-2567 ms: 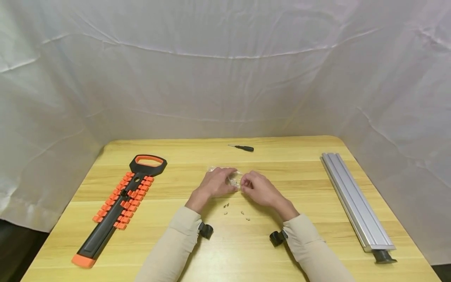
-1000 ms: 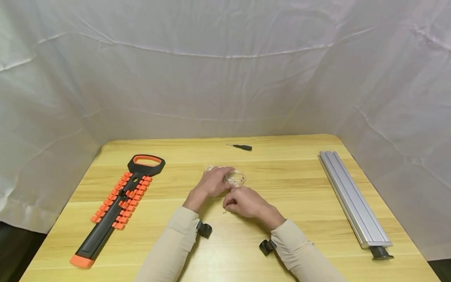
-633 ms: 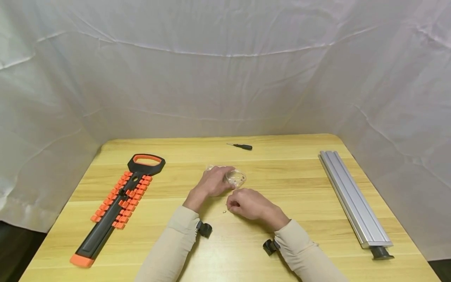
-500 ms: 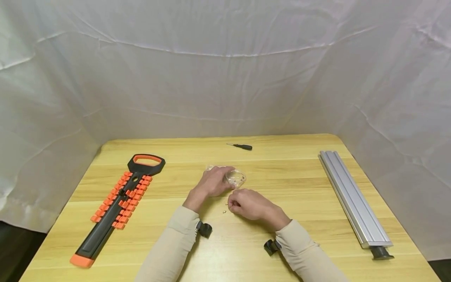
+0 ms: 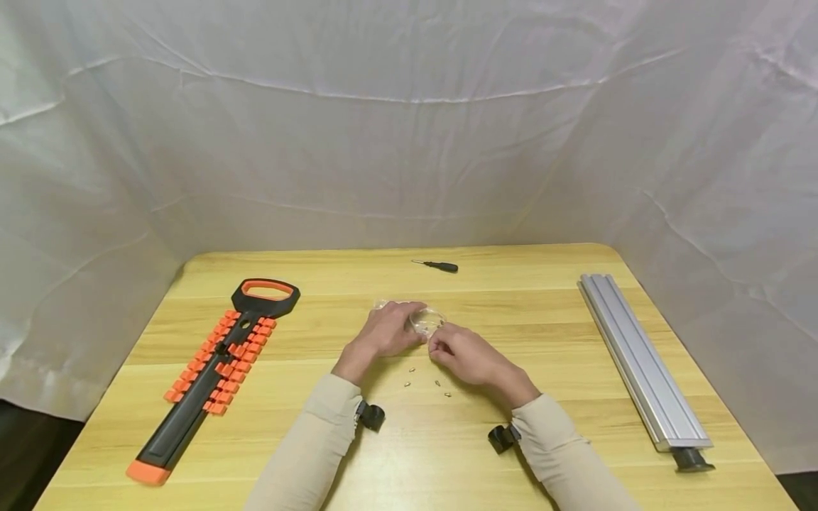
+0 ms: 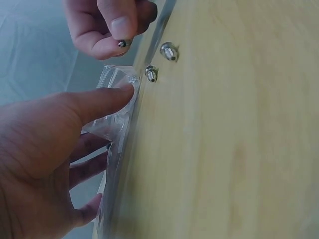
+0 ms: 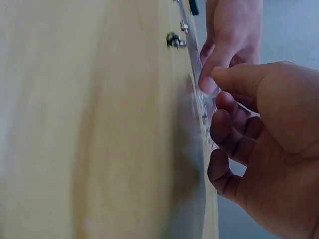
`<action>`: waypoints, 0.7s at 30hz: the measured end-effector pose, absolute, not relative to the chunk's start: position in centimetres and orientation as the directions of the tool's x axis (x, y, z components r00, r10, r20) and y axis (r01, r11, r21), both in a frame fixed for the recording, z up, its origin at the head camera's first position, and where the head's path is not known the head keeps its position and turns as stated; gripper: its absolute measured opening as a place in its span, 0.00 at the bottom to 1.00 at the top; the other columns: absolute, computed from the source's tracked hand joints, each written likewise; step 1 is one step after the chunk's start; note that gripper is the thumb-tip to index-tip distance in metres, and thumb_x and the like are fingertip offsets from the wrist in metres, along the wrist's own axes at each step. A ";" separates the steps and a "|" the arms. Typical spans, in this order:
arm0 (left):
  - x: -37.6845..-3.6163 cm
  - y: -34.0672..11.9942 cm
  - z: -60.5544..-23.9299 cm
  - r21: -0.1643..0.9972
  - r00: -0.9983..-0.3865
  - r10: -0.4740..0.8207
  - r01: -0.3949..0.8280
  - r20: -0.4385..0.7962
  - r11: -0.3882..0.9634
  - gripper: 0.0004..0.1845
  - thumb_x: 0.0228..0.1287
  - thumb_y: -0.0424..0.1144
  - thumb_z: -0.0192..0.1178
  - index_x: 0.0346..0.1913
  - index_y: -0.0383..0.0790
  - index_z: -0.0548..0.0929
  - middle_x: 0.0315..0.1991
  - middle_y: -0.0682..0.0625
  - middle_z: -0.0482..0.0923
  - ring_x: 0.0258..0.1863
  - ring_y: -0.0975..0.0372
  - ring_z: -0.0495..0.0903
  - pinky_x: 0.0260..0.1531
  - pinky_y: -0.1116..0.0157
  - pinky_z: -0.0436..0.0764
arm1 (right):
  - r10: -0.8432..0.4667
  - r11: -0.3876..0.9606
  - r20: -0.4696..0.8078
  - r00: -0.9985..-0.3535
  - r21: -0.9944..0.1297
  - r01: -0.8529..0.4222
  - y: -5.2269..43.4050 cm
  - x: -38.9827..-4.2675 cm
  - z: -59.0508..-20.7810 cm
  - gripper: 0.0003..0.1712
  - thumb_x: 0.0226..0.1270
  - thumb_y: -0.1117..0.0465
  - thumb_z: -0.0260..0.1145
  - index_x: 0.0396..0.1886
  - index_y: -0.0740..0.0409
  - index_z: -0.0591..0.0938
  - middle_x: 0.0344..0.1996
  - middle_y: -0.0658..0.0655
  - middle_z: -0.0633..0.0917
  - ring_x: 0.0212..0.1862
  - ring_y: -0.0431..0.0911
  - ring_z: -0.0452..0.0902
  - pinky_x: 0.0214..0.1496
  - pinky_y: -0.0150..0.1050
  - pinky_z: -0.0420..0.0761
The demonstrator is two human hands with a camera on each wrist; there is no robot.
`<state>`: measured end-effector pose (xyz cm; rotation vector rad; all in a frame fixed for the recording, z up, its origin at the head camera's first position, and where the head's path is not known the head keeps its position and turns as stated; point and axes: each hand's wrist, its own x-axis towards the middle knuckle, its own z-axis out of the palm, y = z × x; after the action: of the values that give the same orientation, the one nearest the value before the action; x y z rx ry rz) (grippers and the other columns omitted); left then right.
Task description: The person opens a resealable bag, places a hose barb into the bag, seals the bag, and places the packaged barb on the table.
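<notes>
Both hands meet at mid-table over a small clear plastic bag (image 5: 427, 321). Left hand (image 5: 386, 332) holds the bag against the table (image 5: 524, 333), thumb and fingers curled onto the film; in the left wrist view the thumb presses the crumpled plastic (image 6: 113, 107). Right hand (image 5: 465, 353) sits just beside the bag's near edge, fingers curled; the left wrist view shows it pinching one small metal screw (image 6: 122, 44) at thumb and fingertip. Four loose screws (image 5: 427, 381) lie on the wood just toward the person from the hands, slightly apart from one another. Orange-and-black socket holder rail (image 5: 214, 369) lies diagonally, well to the left, near the left table edge. Aluminium rail (image 5: 642, 360) runs along the right edge, its black end piece at the near corner. Small black screwdriver (image 5: 437, 266) lies near the far edge. Bare wood separates the hands from these three items on every side.
</notes>
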<state>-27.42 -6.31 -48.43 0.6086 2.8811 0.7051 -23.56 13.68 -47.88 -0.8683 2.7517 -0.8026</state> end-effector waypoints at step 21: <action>-27.5 -6.3 -48.5 0.453 -0.905 0.425 0.375 -0.009 0.809 0.37 0.57 0.56 0.67 0.69 0.53 0.69 0.58 0.52 0.78 0.53 0.57 0.75 0.60 0.52 0.72 | -0.388 0.757 0.007 -0.921 -0.568 -0.323 13.8 -27.2 -48.0 0.05 0.70 0.61 0.60 0.36 0.52 0.81 0.33 0.49 0.79 0.35 0.42 0.73 0.39 0.35 0.76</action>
<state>-27.46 -6.34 -48.48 0.6401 2.8822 0.6873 -27.18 13.84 -47.99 -0.5772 2.8392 -0.8870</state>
